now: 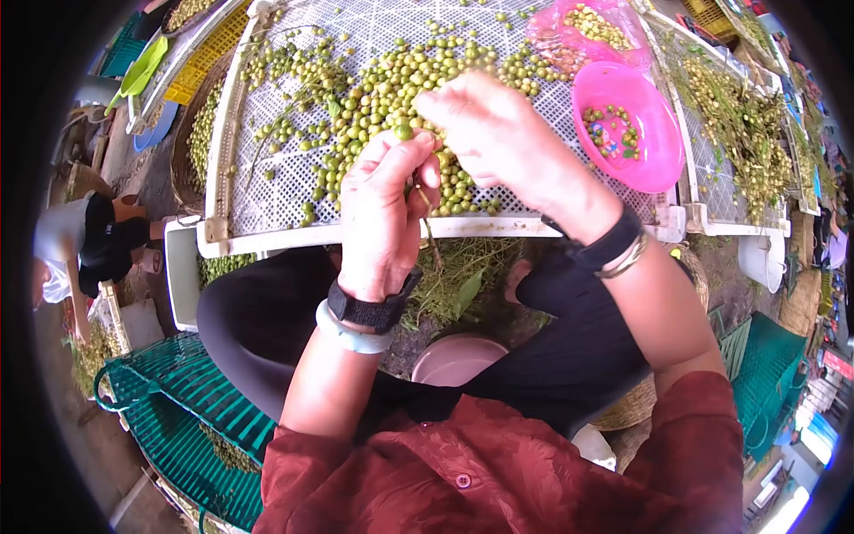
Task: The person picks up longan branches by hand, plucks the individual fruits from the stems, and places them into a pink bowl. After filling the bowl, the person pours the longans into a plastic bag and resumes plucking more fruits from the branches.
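Observation:
My left hand is closed in a pinch on a thin fruit stem, which hangs down below the fingers. A round green fruit shows at its thumb tip. Close beside it, my right hand is slightly blurred, with its fingers pressed together; whatever they hold is hidden. Under both hands, many small green and yellowish fruits lie on a white mesh tray. Some fruits on the left are still attached to thin twigs.
At the tray's right stand a pink bowl with a few fruits and a pink plastic bag of fruits. Stripped stems and a pinkish basin are below. Green baskets flank me; another person sits left.

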`<act>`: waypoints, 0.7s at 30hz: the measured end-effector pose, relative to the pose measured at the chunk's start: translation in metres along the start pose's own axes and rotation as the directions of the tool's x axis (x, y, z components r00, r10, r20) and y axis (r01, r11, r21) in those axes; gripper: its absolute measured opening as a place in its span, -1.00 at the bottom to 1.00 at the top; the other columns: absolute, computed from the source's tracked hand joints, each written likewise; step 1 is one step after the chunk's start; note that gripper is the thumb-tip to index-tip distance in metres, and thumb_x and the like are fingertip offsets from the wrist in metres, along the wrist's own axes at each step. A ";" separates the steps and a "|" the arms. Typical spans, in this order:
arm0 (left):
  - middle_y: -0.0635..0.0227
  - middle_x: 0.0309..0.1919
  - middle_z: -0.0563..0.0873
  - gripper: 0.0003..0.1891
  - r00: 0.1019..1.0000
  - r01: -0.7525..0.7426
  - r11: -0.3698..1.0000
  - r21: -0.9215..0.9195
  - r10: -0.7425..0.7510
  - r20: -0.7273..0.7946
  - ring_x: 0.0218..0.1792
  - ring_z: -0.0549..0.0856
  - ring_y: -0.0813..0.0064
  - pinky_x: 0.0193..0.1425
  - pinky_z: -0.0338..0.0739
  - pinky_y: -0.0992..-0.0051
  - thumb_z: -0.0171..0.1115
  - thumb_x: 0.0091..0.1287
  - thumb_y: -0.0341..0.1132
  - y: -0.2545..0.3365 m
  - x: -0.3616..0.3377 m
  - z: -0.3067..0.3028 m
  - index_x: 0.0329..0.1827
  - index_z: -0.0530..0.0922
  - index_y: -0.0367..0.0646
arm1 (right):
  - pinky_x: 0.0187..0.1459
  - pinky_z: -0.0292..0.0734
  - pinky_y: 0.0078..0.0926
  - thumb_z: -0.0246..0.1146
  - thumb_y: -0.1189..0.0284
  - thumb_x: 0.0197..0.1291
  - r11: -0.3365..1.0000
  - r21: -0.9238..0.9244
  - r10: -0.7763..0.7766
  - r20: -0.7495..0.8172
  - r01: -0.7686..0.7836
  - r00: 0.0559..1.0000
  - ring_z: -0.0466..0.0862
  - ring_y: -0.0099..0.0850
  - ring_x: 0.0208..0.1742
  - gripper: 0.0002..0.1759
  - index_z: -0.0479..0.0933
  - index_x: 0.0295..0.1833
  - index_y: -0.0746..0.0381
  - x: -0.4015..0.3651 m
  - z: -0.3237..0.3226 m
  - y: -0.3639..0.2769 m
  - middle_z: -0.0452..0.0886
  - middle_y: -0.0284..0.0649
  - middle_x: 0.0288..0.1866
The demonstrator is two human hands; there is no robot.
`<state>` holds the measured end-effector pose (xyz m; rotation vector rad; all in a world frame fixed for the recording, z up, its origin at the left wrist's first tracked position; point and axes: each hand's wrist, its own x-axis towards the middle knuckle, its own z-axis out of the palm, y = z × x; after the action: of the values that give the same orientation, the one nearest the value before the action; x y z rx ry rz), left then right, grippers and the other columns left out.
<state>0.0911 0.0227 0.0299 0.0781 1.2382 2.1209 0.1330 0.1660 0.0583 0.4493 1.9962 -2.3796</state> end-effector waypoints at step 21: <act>0.48 -0.60 0.51 -0.88 0.997 -0.002 1.000 0.004 0.002 -0.076 -0.70 0.25 0.74 -0.63 0.10 0.67 0.18 0.29 -0.37 0.014 0.015 -0.057 -0.35 0.54 -0.25 | -0.53 0.30 -0.43 0.18 0.40 0.03 0.570 -0.767 0.585 0.631 0.295 0.510 0.43 -0.39 -0.57 -0.80 0.53 -0.44 0.34 -0.068 0.011 0.086 0.47 -0.20 -0.55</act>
<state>0.0512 -0.0159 0.0060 0.0003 1.2868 2.1404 0.2118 0.1265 -0.0085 -0.4959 1.9801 -0.8489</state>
